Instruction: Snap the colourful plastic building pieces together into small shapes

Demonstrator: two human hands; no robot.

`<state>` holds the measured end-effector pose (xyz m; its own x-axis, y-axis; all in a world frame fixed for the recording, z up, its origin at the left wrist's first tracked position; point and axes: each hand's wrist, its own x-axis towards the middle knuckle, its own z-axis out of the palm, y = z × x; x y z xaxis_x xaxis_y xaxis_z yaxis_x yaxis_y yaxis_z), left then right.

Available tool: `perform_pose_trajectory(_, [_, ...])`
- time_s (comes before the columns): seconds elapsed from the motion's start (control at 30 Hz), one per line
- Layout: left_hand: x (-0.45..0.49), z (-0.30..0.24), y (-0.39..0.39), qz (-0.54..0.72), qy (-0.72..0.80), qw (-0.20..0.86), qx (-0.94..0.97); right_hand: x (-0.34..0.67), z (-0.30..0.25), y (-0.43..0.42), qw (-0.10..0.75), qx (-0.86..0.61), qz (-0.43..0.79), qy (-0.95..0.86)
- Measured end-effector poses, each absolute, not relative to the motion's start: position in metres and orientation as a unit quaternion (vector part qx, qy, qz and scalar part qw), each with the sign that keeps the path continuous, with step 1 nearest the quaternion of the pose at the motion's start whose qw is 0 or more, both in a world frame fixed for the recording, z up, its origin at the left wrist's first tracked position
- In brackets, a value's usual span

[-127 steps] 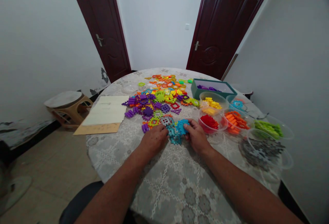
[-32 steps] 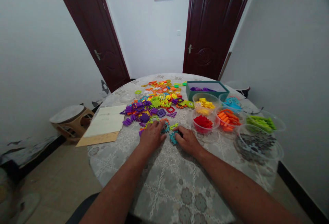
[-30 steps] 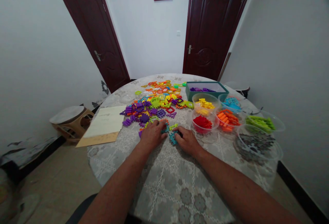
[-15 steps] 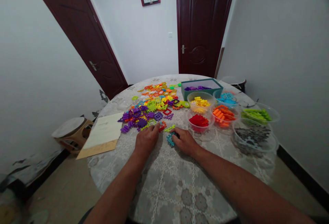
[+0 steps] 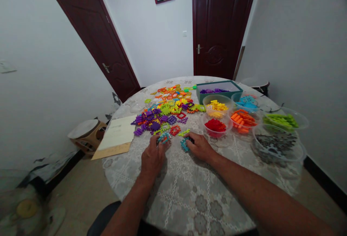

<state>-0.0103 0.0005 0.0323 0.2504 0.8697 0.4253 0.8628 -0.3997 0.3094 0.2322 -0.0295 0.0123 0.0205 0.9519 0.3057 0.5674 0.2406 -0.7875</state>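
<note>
My left hand (image 5: 153, 157) pinches a light-blue toothed plastic building piece (image 5: 163, 138) between thumb and fingers, just in front of the mixed pile. My right hand (image 5: 201, 147) is closed on a teal toothed building piece (image 5: 184, 144) close to the tabletop; something dark shows at its fingertips. A red toothed square piece (image 5: 175, 130) lies between the two hands and a little beyond them. Beside my right fingertips is a yellow-green piece (image 5: 184, 133). Purple pieces (image 5: 148, 118) are heaped beyond my left hand.
Clear bowls hold red pieces (image 5: 215, 125), yellow pieces (image 5: 216, 106), orange pieces (image 5: 242, 117), blue pieces (image 5: 248, 101), green pieces (image 5: 280, 120) and grey pieces (image 5: 275, 144). A green box (image 5: 219, 97) with purple pieces stands behind them. Paper (image 5: 119, 131) lies over the left table edge.
My left hand has come back slightly from the pile, and a light-blue piece now shows in its fingers. My right hand stays on the teal piece. The camera view has shifted a little.
</note>
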Motion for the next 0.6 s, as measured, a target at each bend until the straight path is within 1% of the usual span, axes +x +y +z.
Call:
perform_pose_trajectory(0.23, [-0.018,0.017,-0.004,0.317,0.423,0.004,0.849,0.232,0.014,-0.031,0.418,-0.580,0.225,-0.662])
perform_pose_trajectory(0.43, [-0.017,0.022,-0.001,0.280,0.417,0.013,0.865,0.231,0.014,-0.032,0.409,-0.577,0.226,-0.669])
perform_pose_trajectory(0.6, [-0.015,0.023,0.003,0.301,0.405,0.015,0.863,0.231,0.014,-0.033,0.394,-0.577,0.236,-0.676])
